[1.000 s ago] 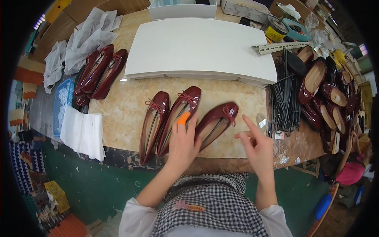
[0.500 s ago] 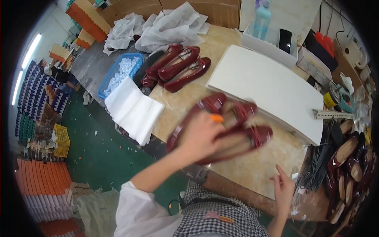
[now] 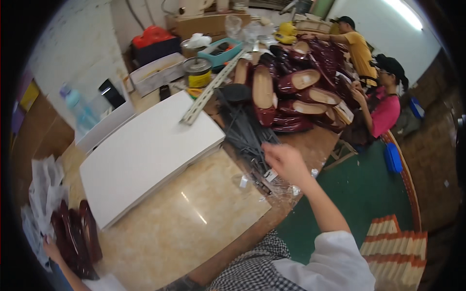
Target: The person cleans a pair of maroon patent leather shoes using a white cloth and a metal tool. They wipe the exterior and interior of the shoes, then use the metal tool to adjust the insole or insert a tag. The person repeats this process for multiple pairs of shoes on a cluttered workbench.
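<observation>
My left hand [image 3: 52, 250] is at the far left, beside several glossy dark-red flat shoes [image 3: 75, 235]. Its fingers are small and partly hidden, so whether it grips a shoe is unclear. On the right, my right hand [image 3: 284, 160] hovers over or touches a bundle of thin dark-grey strips [image 3: 242, 131]. Its fingers are loosely curled, slightly blurred and apart, with nothing visible between them. A big heap of dark-red shoes [image 3: 301, 106] with beige insoles lies just beyond the strips.
A white board stack [image 3: 150, 155] covers much of the marbled tabletop [image 3: 194, 218], with a metal ruler [image 3: 208, 92] across its corner. Behind stand a tin [image 3: 198, 72], a teal basket [image 3: 221, 52], a phone [image 3: 111, 93] and a bottle [image 3: 77, 104]. Two people [image 3: 383, 102] work at the far right.
The view has swung right. The shoes under my left hand have left the table's middle, and that hand is now at the far left. My right hand has reached the grey strips.
</observation>
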Demonstrator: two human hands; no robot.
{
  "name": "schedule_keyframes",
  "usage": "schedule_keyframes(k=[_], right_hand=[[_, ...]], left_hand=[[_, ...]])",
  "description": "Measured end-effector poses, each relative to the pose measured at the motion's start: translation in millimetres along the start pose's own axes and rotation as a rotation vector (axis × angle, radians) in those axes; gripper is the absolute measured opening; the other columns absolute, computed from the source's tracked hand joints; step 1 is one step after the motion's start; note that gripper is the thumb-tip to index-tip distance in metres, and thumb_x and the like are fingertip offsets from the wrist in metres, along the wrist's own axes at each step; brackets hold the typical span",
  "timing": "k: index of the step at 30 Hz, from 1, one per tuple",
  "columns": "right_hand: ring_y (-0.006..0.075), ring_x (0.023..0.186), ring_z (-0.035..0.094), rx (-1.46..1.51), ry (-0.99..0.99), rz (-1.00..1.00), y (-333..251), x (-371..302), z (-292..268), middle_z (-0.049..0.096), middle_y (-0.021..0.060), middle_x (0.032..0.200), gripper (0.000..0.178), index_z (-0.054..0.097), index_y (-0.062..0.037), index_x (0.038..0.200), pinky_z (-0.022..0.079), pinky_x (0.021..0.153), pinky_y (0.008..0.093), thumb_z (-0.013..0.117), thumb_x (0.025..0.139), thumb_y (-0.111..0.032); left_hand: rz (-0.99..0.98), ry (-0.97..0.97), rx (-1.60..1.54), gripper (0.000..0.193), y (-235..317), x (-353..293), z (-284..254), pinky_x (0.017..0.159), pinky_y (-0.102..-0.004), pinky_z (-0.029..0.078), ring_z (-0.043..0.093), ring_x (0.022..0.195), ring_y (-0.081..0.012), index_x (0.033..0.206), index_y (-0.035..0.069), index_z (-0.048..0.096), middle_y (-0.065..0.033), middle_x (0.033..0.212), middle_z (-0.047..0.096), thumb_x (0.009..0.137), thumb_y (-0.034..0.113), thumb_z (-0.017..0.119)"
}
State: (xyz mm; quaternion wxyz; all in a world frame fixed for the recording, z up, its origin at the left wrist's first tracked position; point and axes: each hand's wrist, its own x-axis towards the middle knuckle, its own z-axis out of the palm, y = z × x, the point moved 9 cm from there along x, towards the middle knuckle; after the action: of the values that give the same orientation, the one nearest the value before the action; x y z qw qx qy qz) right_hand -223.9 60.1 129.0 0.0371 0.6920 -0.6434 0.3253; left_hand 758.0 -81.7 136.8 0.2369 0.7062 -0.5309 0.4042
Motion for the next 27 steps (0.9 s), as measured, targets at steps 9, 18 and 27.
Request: schedule_keyframes(k=[9,18,27], right_hand=[[0.0399,0.107,0.058,-0.040,0.217,0.670,211,88,29,0.059,0.0249,0.111,0.039,0.058,0.0000,0.116,0.047,0.089,0.0459,0.056,0.088,-0.028],[0.0239,0.103,0.061,0.688,-0.904,-0.061,13,58,2,0.065,0.0131,0.112,0.031,0.062,-0.0023,0.119,0.047,0.092,0.0361,0.057,0.095,-0.020],[0.0244,0.110,0.056,-1.025,-0.206,0.062,327,169,-80,0.065,0.0050,0.106,0.031,0.065,-0.0159,0.116,0.040,0.101,0.0468,0.052,0.088,-0.016]], left_hand=[[0.661,-0.334,-0.593,0.038,515,-21,-208,0.106,-0.0469,0.037,0.044,0.129,-0.0338,0.125,0.008,0.059,-0.0181,0.139,0.047,0.087,0.004,0.057],[1.426,-0.150,-0.963,0.027,743,-118,-391,0.092,-0.0444,0.047,0.059,0.097,-0.0251,0.102,0.013,0.061,-0.0086,0.099,0.058,0.075,0.014,0.060],[1.420,-0.454,-0.976,0.023,689,-170,-384,0.060,-0.0327,0.041,0.055,0.073,-0.0184,0.093,0.015,0.065,-0.0023,0.076,0.053,0.071,0.015,0.070]])
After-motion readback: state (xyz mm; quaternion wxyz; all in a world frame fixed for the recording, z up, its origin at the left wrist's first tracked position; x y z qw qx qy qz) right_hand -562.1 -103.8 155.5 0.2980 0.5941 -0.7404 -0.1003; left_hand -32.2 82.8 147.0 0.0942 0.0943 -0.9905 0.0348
